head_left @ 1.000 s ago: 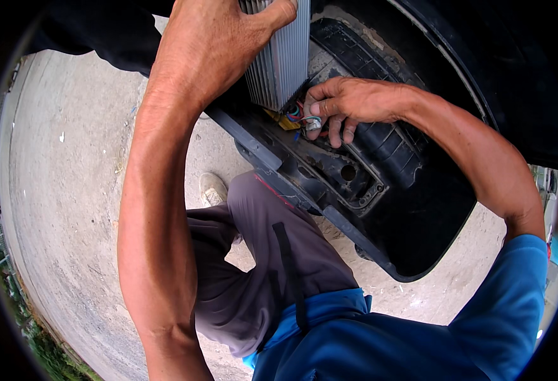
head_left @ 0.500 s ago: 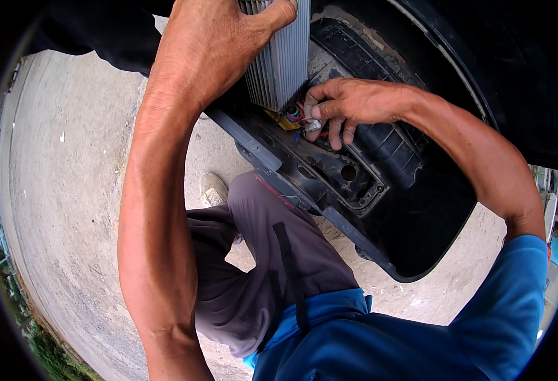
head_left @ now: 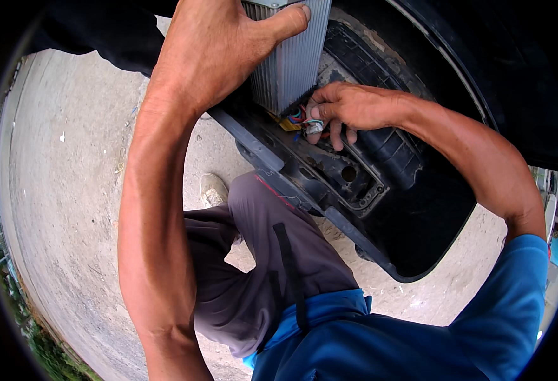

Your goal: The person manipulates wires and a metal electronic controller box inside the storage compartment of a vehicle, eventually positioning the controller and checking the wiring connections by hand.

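Observation:
My left hand (head_left: 206,57) is closed around a silver, ribbed metal box (head_left: 293,60), its thumb lying across the near upper side and its other fingers hidden. The box is held upright and slightly tilted over a black plastic housing (head_left: 390,155). Below the box's lower end, my right hand (head_left: 358,108) pinches a small whitish wire connector (head_left: 315,127) between thumb and fingers. Thin coloured wires (head_left: 298,117) run from beneath the box to that connector. A yellow plug (head_left: 288,125) sits beside them, close to the box's bottom edge.
The housing has a raised front edge (head_left: 260,152) and a recess with a round hole (head_left: 348,173). Dark bodywork (head_left: 513,76) rises at the far right. My bent knee (head_left: 256,197) is close under the housing, above concrete ground (head_left: 69,190).
My left hand has shifted the ribbed box a little to the right, showing more of its top end. My right hand stays at the connector, its fingers moved slightly.

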